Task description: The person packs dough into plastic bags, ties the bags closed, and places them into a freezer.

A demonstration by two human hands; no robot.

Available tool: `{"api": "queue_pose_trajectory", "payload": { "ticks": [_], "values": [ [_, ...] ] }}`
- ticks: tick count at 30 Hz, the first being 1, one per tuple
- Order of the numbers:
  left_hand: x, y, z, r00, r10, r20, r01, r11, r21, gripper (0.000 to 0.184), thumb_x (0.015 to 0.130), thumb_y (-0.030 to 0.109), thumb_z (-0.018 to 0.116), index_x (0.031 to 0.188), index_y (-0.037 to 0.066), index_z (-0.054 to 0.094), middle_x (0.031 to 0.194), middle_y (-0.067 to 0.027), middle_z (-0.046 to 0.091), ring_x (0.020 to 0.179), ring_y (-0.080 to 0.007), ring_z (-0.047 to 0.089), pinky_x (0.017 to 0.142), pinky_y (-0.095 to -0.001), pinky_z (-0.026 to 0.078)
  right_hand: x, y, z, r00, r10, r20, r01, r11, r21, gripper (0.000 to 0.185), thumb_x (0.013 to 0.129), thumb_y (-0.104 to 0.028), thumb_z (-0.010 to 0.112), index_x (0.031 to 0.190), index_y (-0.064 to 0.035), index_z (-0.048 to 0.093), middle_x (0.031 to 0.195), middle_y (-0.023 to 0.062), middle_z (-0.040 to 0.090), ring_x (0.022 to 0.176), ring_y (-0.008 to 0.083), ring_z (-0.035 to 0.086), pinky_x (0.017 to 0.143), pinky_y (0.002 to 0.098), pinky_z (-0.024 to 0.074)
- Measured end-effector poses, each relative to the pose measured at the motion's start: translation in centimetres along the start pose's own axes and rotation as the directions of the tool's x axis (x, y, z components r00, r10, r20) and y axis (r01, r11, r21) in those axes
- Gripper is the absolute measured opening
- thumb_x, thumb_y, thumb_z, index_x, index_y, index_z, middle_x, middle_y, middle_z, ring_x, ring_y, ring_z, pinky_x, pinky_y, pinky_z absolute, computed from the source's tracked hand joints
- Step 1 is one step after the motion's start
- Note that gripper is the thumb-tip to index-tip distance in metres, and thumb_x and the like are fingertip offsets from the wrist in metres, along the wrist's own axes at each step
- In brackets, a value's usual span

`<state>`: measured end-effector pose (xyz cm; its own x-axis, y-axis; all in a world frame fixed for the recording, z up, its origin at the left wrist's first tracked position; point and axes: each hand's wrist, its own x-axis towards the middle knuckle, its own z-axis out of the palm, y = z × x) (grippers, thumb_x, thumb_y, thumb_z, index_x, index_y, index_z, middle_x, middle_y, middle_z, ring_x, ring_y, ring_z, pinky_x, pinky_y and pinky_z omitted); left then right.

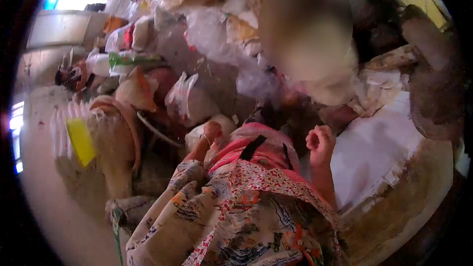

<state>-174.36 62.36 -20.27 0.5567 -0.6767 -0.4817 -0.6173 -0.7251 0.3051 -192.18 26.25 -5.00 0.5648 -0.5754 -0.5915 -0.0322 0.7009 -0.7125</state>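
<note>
My left hand is raised over the pink cloth on the wearer's lap, with its fingers curled in; whether it holds something small cannot be made out. A thin band circles its wrist. To the right, my right hand is lifted with the fingers folded into a loose fist and nothing visible in it. It is beside a large white sheet. Between the hands lies pink cloth with black straps, above a floral-edged patterned garment. A pale plastic bag sits just beyond my left hand.
Another person, head blurred, is close in front. Heaped plastic bags fill the upper middle. At left are a woven sack with a yellow patch and a green-and-white packet. A brown mesh sack stands at right.
</note>
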Motion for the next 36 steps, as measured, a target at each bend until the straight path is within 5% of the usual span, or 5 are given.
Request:
{"api": "queue_pose_trajectory", "payload": {
  "ticks": [3,7,15,26,36],
  "values": [
    [-0.9,0.4,1.9,0.969,-0.247,-0.012,0.215,0.864,-0.455,0.011,0.062,0.011,0.052,0.056,0.003,0.055,0.055,-0.0066,0.053,0.046,-0.0141,0.05,0.041,-0.0257,0.04,0.6,1.6,-1.4,0.993,0.112,0.027,-0.107,0.986,-0.131,0.015,0.079,-0.013,0.048,0.067,-0.0073,0.042,0.053,0.0028,0.044,0.042,0.0083,0.038,0.037,0.0208,0.025],
    [-0.7,3.5,0.9,0.69,-0.666,0.283,0.415,0.044,-0.909,0.007,0.068,0.006,0.05,0.067,0.0,0.054,0.055,-0.0052,0.051,0.045,-0.0128,0.048,0.039,-0.0244,0.036,0.9,4.0,-2.3,0.968,0.25,0.014,-0.242,0.949,-0.204,0.013,0.078,-0.014,0.05,0.068,-0.0083,0.043,0.055,0.0019,0.047,0.044,0.008,0.041,0.036,0.0185,0.0256],
    [-3.1,-0.4,6.9,0.751,-0.606,0.263,0.326,-0.007,-0.946,0.008,0.067,0.003,0.049,0.06,0.001,0.052,0.051,-0.0024,0.046,0.043,-0.0112,0.043,0.038,-0.0224,0.031,3.0,6.1,3.3,0.941,0.335,-0.035,-0.324,0.868,-0.376,0.017,0.079,-0.013,0.048,0.066,-0.0068,0.04,0.053,0.0023,0.044,0.043,0.0075,0.037,0.037,0.0207,0.0251],
    [-4.5,-7.5,4.1,0.583,-0.599,0.549,0.217,-0.536,-0.816,0.009,0.072,0.008,0.052,0.066,0.002,0.051,0.056,-0.0012,0.048,0.046,-0.0089,0.044,0.041,-0.0202,0.035,6.0,14.3,15.6,0.849,0.524,-0.066,-0.467,0.686,-0.558,0.011,0.078,-0.011,0.048,0.069,-0.0088,0.042,0.055,0.0027,0.046,0.044,0.0073,0.04,0.037,0.0188,0.0262],
    [-7.2,-8.0,2.6,0.508,-0.669,0.543,0.273,-0.473,-0.838,0.021,0.074,0.017,0.05,0.056,0.008,0.044,0.046,0.0003,0.04,0.038,-0.0084,0.035,0.037,-0.0222,0.027,6.8,13.9,21.2,0.794,0.607,0.031,-0.425,0.591,-0.685,0.013,0.078,-0.015,0.049,0.067,-0.0086,0.044,0.057,0.0025,0.049,0.044,0.0073,0.042,0.037,0.018,0.0284]
  ]
}}
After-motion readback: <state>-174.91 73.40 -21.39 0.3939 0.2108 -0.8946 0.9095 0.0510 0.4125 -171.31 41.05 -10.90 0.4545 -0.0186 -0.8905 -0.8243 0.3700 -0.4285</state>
